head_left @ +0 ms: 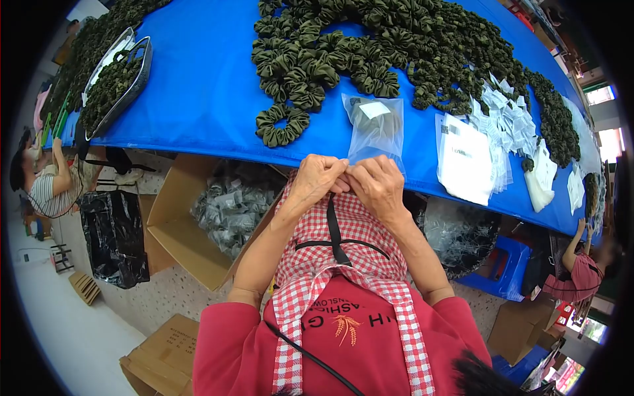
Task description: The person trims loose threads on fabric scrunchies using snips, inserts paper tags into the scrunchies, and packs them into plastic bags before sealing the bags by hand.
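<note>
Head view: both hands are meeting at the near edge of the blue counter, at the centre of the frame, in front of a checked apron. The left hand is curling inward, with its thumb and fingertips drawn narrowly together. The right hand is bending its fingers down in a similar narrow grip, and its fingertips are lying beside those of the left hand. Whether either hand is pinching something small is not visible, because the fingers are covering the contact area. The step in hand appears to be fine, two-handed fingertip work.

The clear bag is lying on the counter just beyond the hands, upper centre of the frame, with its near end reaching the right hand. It is containing a dark scrunchie and showing a white label. Whether the right hand is gripping the bag or only overlapping it cannot be told.

A loose scrunchie is resting left of the bag, and a large pile of dark green scrunchies is spreading behind it. White packets are lying to the right. An open cardboard box is holding small packets below the counter, left of centre.
</note>
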Tool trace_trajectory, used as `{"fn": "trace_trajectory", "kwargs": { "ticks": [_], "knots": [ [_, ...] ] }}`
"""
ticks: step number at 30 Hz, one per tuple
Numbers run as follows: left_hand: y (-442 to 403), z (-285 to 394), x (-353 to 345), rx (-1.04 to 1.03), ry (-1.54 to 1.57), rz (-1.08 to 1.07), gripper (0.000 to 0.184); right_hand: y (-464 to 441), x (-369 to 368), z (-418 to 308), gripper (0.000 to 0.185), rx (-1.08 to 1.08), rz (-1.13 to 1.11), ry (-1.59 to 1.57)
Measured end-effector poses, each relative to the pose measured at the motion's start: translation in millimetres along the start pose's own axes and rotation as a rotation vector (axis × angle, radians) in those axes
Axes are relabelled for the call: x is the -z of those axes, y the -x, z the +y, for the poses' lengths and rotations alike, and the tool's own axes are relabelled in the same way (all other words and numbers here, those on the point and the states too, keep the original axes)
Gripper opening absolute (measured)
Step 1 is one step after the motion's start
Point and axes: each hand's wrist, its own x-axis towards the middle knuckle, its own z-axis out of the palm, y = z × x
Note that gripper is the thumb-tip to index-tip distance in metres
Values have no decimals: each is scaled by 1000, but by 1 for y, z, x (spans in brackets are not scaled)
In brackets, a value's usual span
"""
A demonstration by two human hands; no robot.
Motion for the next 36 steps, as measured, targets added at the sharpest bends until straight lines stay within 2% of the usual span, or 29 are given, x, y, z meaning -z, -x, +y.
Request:
{"fn": "trace_trajectory", "kwargs": {
  "ticks": [1, 3, 5, 6, 7, 8, 9, 11, 12, 13, 14, 15, 16, 17, 18, 19, 20, 21, 23, 25, 26, 28, 29, 30, 32, 33, 34, 36],
  "knots": [
    [-3, -5, 2, 36, 89, -31, 32, 2, -1, 1, 11, 0, 2, 1],
    [-8, -11, 7, 66, 171, -65, 33, 5, 0, 4, 11, -52, 214, -229],
    [-9, -12, 9, 84, 146, -9, 34, 18, 19, 8, 10, -371, 401, -423],
    [-6, -12, 10, 87, 143, -19, 34, 28, 35, 10, 6, -644, 521, -750],
    [-3, -9, 10, 69, 70, -26, 34, 49, 47, 27, 6, -754, 612, -909],
    [-2, -8, 11, 50, -2, -34, 34, 64, 71, 32, 6, -766, 693, -1111],
    [-3, -12, 13, 40, -59, -57, 35, 87, 85, 42, 5, -820, 796, -1115],
    [-1, -12, 10, -2, -128, -70, 35, 148, 112, 62, 8, -865, 785, -1152],
    [1, -12, 9, -44, -197, -75, 35, 178, 124, 71, 8, -929, 717, -1153],
    [2, -14, 10, -94, -266, -98, 36, 217, 134, 83, 10, -1017, 551, -1128],
    [4, -12, 13, -98, -271, -109, 36, 243, 144, 89, 15, -1346, 247, -681],
    [7, -8, 14, -126, -326, -132, 37, 260, 156, 77, 17, -1128, -326, 102],
    [8, -6, 18, -152, -380, -149, 39, 263, 166, 69, 19, -743, -845, 859],
    [8, -8, 26, -328, -566, -155, 22, 260, 158, 75, 20, -756, -468, 871],
    [1, -6, 28, -337, -562, -146, 22, 253, 158, 85, 22, -744, -327, 790],
    [-3, -1, 31, -708, -853, -25, 22, 205, 159, 67, 25, -743, -201, 695],
    [-3, 2, 32, -1084, -1134, 90, 34, 166, 153, 60, 29, -549, -9, 574],
    [-6, 6, 29, -1119, -1202, 64, 58, 137, 142, 57, 39, -410, 2, 519],
    [-19, 6, 22, -1170, -1199, 23, 57, 98, 113, 63, 56, -114, -67, 358],
    [-28, 4, 15, -1245, -1213, -30, 55, 78, 78, 80, 58, 100, -120, 224],
    [-29, 3, 15, -1246, -1219, -20, 55, 71, 71, 84, 58, 110, -116, 222],
    [-30, -3, 14, -1265, -1247, -91, 49, 59, 61, 88, 49, 321, -144, 157],
    [-32, -6, 14, -1252, -1221, -88, 41, 55, 57, 86, 32, 302, -114, 89],
    [-31, -10, 14, -1248, -1223, -87, 41, 55, 54, 88, 32, 304, -115, 85],
    [-26, -11, 9, -935, -945, -113, 27, 53, 46, 89, 18, 127, -182, -128],
    [-23, -12, 3, -876, -863, -22, 14, 53, 44, 86, 5, 72, -148, -174],
    [-19, -9, -1, -869, -865, -20, 14, 52, 41, 86, 5, 72, -151, -181],
    [-13, -6, -4, -727, -867, 52, 19, 53, 33, 85, 15, -67, -40, -159]
  ]
}}
